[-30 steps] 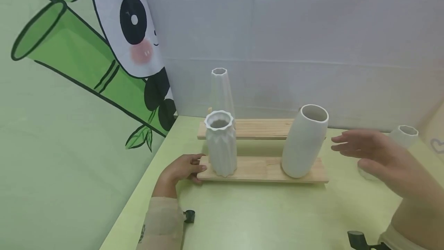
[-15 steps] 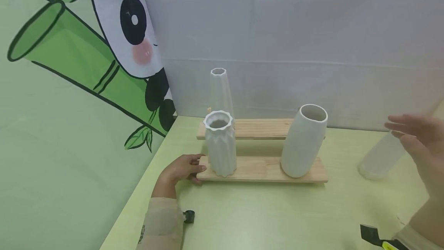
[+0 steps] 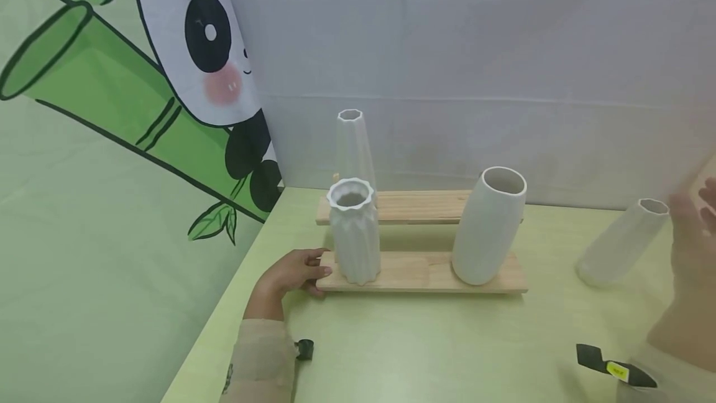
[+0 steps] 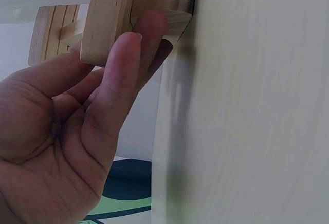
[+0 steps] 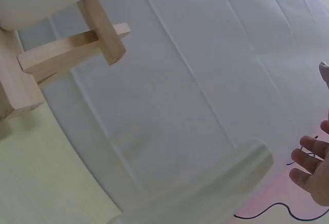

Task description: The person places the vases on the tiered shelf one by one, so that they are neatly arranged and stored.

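My left hand (image 3: 295, 271) grips the left end of a two-tier wooden plant stand (image 3: 416, 271), thumb and fingers around the front plank; the left wrist view shows the thumb (image 4: 119, 75) close up against it. On that plank stand a white ribbed vase (image 3: 358, 247) with a scalloped rim and a smooth white vase (image 3: 489, 235) at the right. Behind the ribbed one rises a tall white faceted vase (image 3: 352, 148), its base hidden. My right hand (image 3: 687, 254) is raised at the right edge, fingers loosely spread and holding nothing, beside another white faceted vase (image 3: 621, 244).
Everything stands on a pale yellow-green table (image 3: 436, 347). A white cloth backdrop (image 3: 475, 55) hangs close behind the stand, and a green sheet with a panda and bamboo print (image 3: 134, 104) is on the left.
My right hand has moved right, away from the stand, past the vase on the table and partly out of the head view. The left hand and the stand stay put.
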`<state>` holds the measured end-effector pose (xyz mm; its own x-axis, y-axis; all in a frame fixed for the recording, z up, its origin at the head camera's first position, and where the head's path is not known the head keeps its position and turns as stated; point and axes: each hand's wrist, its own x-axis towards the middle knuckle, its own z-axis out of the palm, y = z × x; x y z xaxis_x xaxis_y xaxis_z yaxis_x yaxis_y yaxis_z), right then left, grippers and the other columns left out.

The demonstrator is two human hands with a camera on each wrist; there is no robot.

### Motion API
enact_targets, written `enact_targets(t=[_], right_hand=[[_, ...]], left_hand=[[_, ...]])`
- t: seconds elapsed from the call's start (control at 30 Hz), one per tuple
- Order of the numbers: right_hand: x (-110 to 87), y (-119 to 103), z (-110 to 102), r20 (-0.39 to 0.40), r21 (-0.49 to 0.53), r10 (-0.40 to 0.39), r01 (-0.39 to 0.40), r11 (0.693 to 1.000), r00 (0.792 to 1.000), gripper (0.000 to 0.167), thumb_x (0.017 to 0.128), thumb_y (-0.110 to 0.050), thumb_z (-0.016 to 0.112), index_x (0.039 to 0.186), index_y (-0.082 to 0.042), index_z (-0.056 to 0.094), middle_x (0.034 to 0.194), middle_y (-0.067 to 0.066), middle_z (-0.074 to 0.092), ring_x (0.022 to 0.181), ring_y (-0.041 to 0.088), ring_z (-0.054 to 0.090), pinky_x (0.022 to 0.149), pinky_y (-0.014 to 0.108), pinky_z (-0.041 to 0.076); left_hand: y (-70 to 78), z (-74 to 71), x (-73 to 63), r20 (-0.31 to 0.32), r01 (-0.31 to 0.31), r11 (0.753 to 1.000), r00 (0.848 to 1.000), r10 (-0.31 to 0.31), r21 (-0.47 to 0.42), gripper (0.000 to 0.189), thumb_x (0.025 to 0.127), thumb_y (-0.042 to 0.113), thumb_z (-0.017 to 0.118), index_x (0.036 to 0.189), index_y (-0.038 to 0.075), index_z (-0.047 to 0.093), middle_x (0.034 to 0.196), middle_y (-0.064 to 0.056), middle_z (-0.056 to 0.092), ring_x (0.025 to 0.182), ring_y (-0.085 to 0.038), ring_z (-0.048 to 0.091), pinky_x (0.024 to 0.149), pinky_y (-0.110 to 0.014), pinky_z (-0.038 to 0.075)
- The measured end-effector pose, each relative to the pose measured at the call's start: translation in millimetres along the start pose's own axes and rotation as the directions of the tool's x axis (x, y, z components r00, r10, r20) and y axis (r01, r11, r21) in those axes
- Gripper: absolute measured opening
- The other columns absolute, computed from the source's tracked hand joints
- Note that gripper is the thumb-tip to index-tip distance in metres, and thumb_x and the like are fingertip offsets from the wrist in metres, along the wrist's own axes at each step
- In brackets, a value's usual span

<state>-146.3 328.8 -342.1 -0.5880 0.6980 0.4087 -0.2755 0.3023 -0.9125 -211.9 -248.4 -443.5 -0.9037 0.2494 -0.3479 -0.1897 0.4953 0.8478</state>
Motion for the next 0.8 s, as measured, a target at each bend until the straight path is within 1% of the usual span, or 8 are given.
enact_targets(t=[0.03,0.17,0.37,0.43,0.53,0.63,0.73,0.8], right_hand=[[0.0,3.3,-0.5,-0.002,-0.057,0.087,-0.087,0.995,0.996,0.058,0.090,-0.031,0.072,0.142,-0.026,0.047,0.142,-0.011,0.049,0.132,0.003,0.044,0.115,0.019,0.027],[10.0,21.3,3.4,0.058,-0.166,0.141,-0.130,0.978,0.988,0.072,0.089,-0.034,0.072,0.148,-0.026,0.032,0.144,-0.012,0.040,0.135,0.004,0.040,0.118,0.024,0.023],[19.5,43.3,11.8,0.144,-0.165,0.293,-0.269,0.949,0.945,0.080,0.089,-0.030,0.072,0.149,-0.034,0.020,0.138,-0.022,0.035,0.134,0.000,0.033,0.117,0.023,0.021],[21.9,49.0,14.1,0.139,-0.106,0.345,-0.333,0.937,0.928,0.080,0.086,-0.027,0.075,0.146,-0.035,0.023,0.133,-0.023,0.038,0.126,-0.001,0.038,0.110,0.015,0.027],[26.1,59.0,16.6,0.117,0.003,0.403,-0.406,0.914,0.908,0.074,0.081,-0.023,0.081,0.138,-0.034,0.034,0.119,-0.019,0.048,0.104,-0.002,0.048,0.088,0.009,0.040],[31.9,70.8,16.9,0.069,-0.033,0.413,-0.411,0.911,0.908,0.056,0.081,-0.027,0.082,0.123,-0.034,0.047,0.105,-0.017,0.050,0.088,-0.001,0.049,0.067,0.007,0.042],[34.8,75.9,17.7,0.022,-0.048,0.390,-0.389,0.920,0.921,0.038,0.082,-0.028,0.080,0.109,-0.031,0.053,0.099,-0.014,0.051,0.082,0.000,0.049,0.061,0.006,0.042],[34.6,76.2,19.2,0.013,-0.031,0.371,-0.371,0.928,0.928,0.034,0.083,-0.027,0.079,0.105,-0.029,0.054,0.097,-0.013,0.053,0.081,0.000,0.050,0.061,0.006,0.042]], left_hand=[[-0.3,0.2,0.4,-0.003,0.005,1.000,1.000,-0.005,-0.001,0.065,0.094,0.022,0.067,0.151,0.011,0.039,0.139,-0.018,0.057,0.074,-0.028,0.074,0.108,-0.051,0.040],[-2.2,1.7,2.0,-0.014,0.018,1.000,1.000,-0.018,-0.007,0.065,0.093,0.022,0.068,0.151,0.013,0.040,0.138,-0.016,0.058,0.074,-0.028,0.074,0.109,-0.052,0.038],[-2.6,3.9,4.1,-0.023,0.017,1.000,1.000,-0.017,0.002,0.065,0.092,0.023,0.069,0.150,0.013,0.041,0.137,-0.015,0.059,0.073,-0.028,0.074,0.109,-0.052,0.038],[-1.7,4.3,4.5,-0.023,0.013,1.000,1.000,-0.013,0.009,0.065,0.093,0.023,0.068,0.150,0.013,0.041,0.138,-0.015,0.059,0.073,-0.028,0.074,0.109,-0.052,0.038],[-0.5,4.4,4.8,-0.019,0.012,1.000,1.000,-0.012,0.007,0.065,0.093,0.022,0.068,0.151,0.012,0.040,0.139,-0.016,0.058,0.073,-0.028,0.074,0.109,-0.052,0.038],[0.5,4.6,5.0,-0.010,0.005,1.000,1.000,-0.005,0.004,0.065,0.093,0.021,0.068,0.151,0.012,0.039,0.139,-0.017,0.057,0.074,-0.028,0.074,0.108,-0.051,0.040],[2.6,4.6,4.8,-0.002,0.001,1.000,1.000,-0.001,0.010,0.065,0.094,0.021,0.067,0.151,0.011,0.038,0.140,-0.019,0.056,0.074,-0.029,0.074,0.108,-0.051,0.040],[3.8,4.9,4.2,-0.002,-0.001,1.000,1.000,0.001,0.009,0.065,0.094,0.021,0.067,0.151,0.010,0.038,0.140,-0.019,0.055,0.074,-0.029,0.074,0.108,-0.051,0.040]])
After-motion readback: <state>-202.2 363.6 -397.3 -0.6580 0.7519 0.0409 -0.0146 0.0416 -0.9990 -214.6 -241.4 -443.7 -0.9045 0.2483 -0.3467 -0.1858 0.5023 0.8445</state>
